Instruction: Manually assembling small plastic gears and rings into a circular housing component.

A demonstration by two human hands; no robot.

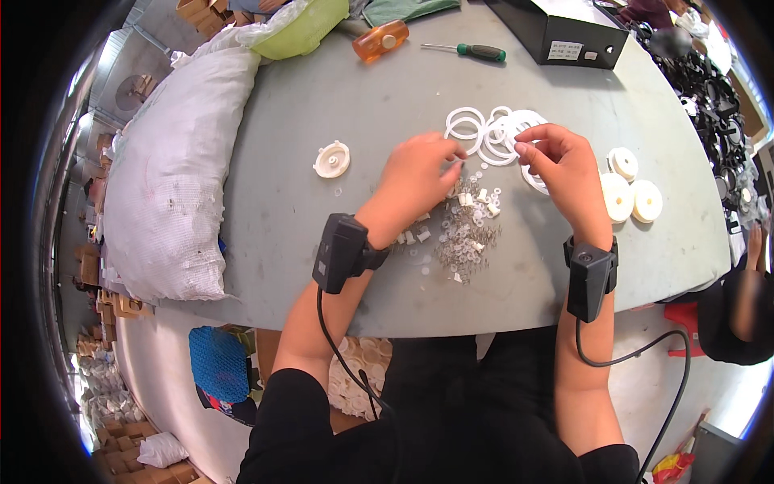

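My left hand (pixel 419 173) is over the middle of the grey table (pixel 290 242), fingers curled and thumb pressed in; whatever they grip is hidden. Below it spreads a heap of small springs, clear washers and white plugs (pixel 466 242). My right hand (pixel 564 165) has thumb and forefinger brought together beside several white rings (pixel 461 110); anything between those fingertips is too small to make out. A white round cap (pixel 331 160) with small tabs lies left of my left hand. Three cream-white discs (pixel 647 202) with centre holes sit to the right of my right hand.
A stuffed white woven sack (pixel 173 177) fills the left edge. At the back are a green basin (pixel 302 34), an orange bottle (pixel 380 40), a green-handled screwdriver (pixel 481 52) and a black box (pixel 564 32). White parts fill a carton (pixel 363 363) below the table.
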